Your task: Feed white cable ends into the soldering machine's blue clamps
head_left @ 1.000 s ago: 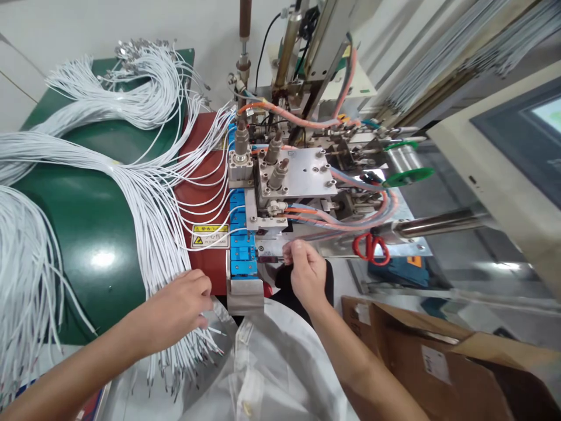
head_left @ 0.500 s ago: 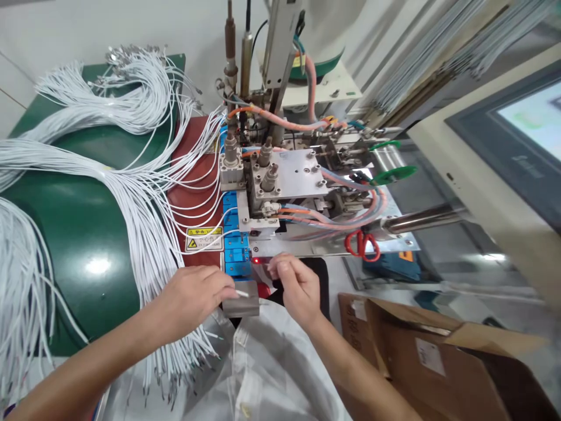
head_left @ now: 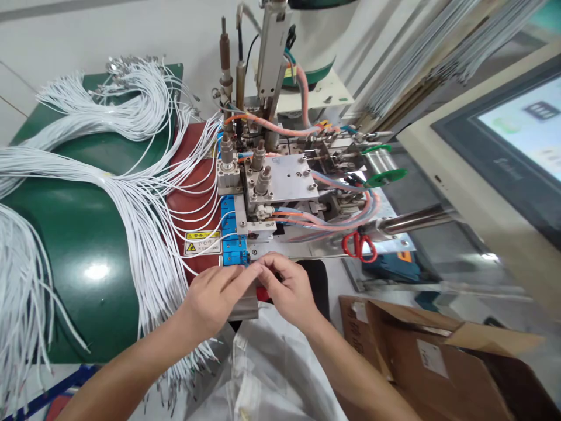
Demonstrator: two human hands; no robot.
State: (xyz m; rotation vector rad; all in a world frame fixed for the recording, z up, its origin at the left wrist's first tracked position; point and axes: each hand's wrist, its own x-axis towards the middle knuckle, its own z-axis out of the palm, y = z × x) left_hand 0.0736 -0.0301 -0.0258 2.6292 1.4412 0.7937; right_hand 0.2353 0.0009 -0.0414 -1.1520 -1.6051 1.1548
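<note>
My left hand [head_left: 214,295] is closed in a pinch on a white cable [head_left: 189,270], which runs back towards the large bundle. Its tip is hidden by my fingers. My right hand [head_left: 289,289] is pinched too, its fingertips meeting those of the left; what it holds, if anything, is hidden. Both hands are just in front of the blue clamp blocks [head_left: 235,244] at the near end of the machine [head_left: 284,175]. Several white cables from the bundle [head_left: 131,234] lead into these blocks. Below the hands is a bent metal plate [head_left: 248,304].
Red-handled scissors [head_left: 359,247] rest on the machine's near edge. A green-flanged wire spool [head_left: 380,165] and a screen [head_left: 517,128] are to the right. An opened cardboard box [head_left: 421,351] stands lower right. More white cables [head_left: 21,280] hang over the green table [head_left: 96,304].
My left hand has come away from the bundle with a white cable end and moved right. My right hand has shifted slightly left, and the fingertips now meet. The view has shifted slightly.
</note>
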